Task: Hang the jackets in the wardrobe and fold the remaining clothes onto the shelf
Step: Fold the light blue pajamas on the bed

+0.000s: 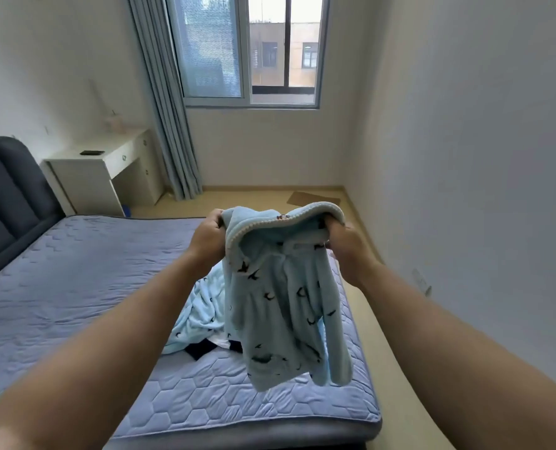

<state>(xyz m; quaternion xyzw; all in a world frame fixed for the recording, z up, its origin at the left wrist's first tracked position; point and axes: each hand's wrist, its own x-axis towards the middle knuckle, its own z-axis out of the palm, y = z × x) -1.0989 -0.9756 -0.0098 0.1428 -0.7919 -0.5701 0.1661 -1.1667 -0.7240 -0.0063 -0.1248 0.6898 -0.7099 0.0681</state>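
A light blue fleece top (280, 303) with small dark bird prints hangs in the air above the bed. My left hand (209, 237) grips its upper left edge and my right hand (346, 243) grips its upper right edge, both with curled fingers. Its sleeves and hem dangle down over the mattress. A second light blue fleece garment (202, 315) with the same print lies crumpled on the bed behind it. Beneath that lies a dark and white piece of clothing (205, 347), mostly hidden.
The bed has a bluish quilted mattress (75, 287) and a dark padded headboard (7, 190) at the left. A white desk (104, 173) stands by grey curtains (169, 125) under the window. A flat brown piece (312, 199) lies on the wooden floor near the right wall.
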